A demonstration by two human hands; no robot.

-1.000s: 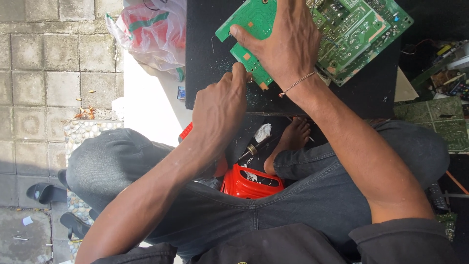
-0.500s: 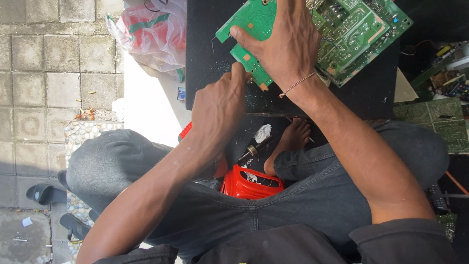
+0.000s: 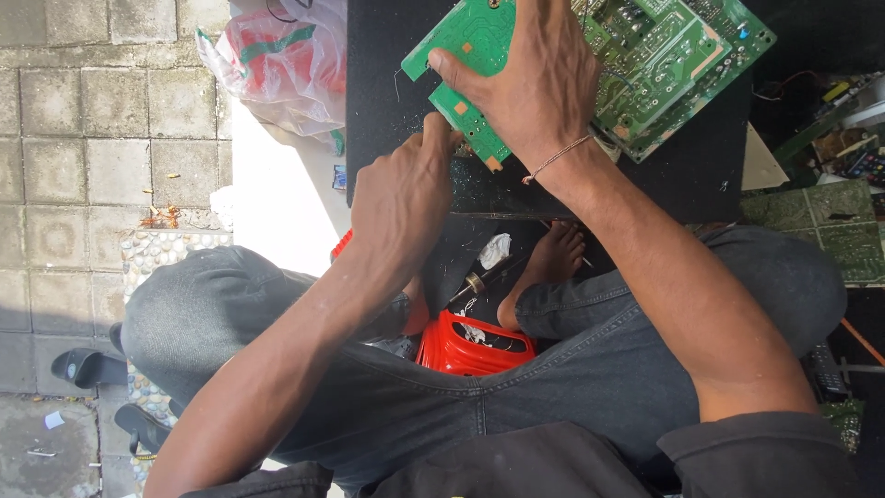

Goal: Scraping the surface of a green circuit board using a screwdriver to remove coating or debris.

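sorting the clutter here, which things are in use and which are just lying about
In use: right hand pressing the green board onto the black bench; left hand at the board's near edge.

Lying about: red basket, plastic bag, sandals, spare boards.

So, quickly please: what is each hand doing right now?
Left hand: closed, fingertips at the green circuit board edge.
Right hand: spread open, pressing on the board.
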